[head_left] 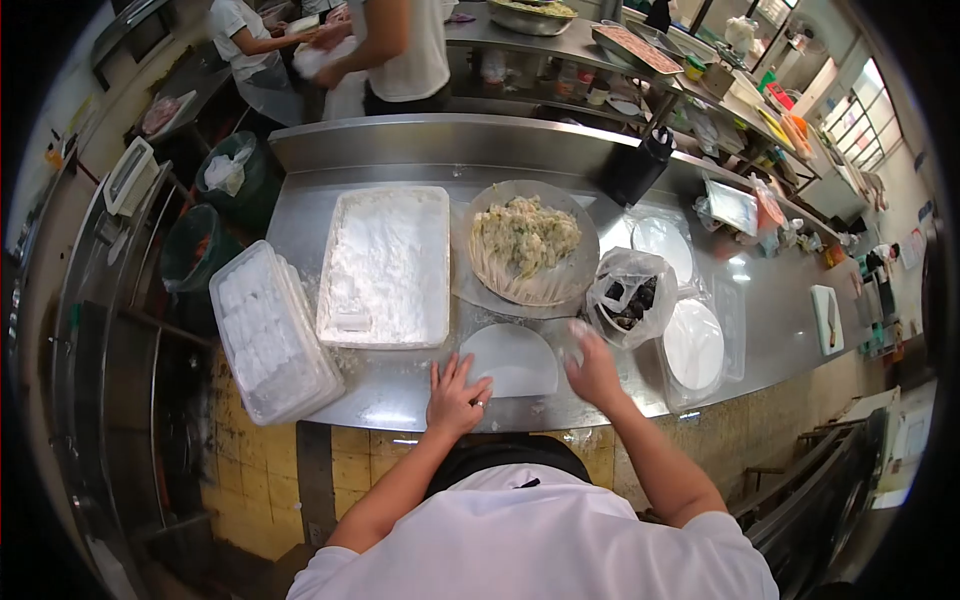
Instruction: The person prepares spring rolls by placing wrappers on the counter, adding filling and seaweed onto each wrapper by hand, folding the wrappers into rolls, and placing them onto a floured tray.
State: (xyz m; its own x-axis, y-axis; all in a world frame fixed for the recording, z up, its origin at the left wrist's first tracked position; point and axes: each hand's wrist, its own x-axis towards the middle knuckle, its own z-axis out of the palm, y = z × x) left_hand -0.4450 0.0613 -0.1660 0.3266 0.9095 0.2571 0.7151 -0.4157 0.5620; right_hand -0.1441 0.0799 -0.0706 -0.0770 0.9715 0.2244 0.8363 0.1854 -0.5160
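Steel counter (300, 205), seen from above. Around the white round-edged sheet (520, 358) at the front edge: left hand (459, 397), 8 o'clock, fingers spread, touching the sheet; right hand (591, 366), 3 o'clock, apart from the left, blurred, grip cannot be told; plate (578, 268) of pale mixture (527, 232), 12; tray (447, 275) of white powder (388, 250), 10; plastic bag (655, 326) of dark pieces (628, 303), 2
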